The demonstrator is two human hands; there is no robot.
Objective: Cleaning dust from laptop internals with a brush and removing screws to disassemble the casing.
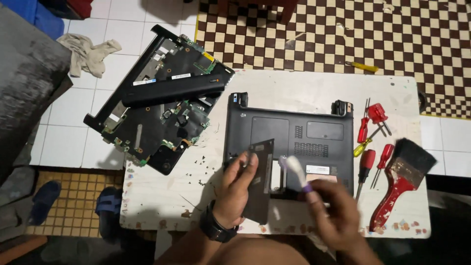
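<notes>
My left hand (237, 189), with a black watch on the wrist, holds a flat black cover panel (260, 184) upright over the near left corner of a black laptop bottom case (294, 140). My right hand (331, 211) grips a small brush with a purple handle and white bristles (296, 167); it is blurred, and the bristles are beside the panel's right edge. The case lies underside up on a small white table (274, 91).
An opened laptop chassis with its circuit board (157, 103) and a black battery bar (174, 91) overhangs the table's far left. Red screwdrivers (368, 142) and a red-handled paintbrush (402, 181) lie right. A yellow tool (363, 66) and a rag (88, 51) are on the floor.
</notes>
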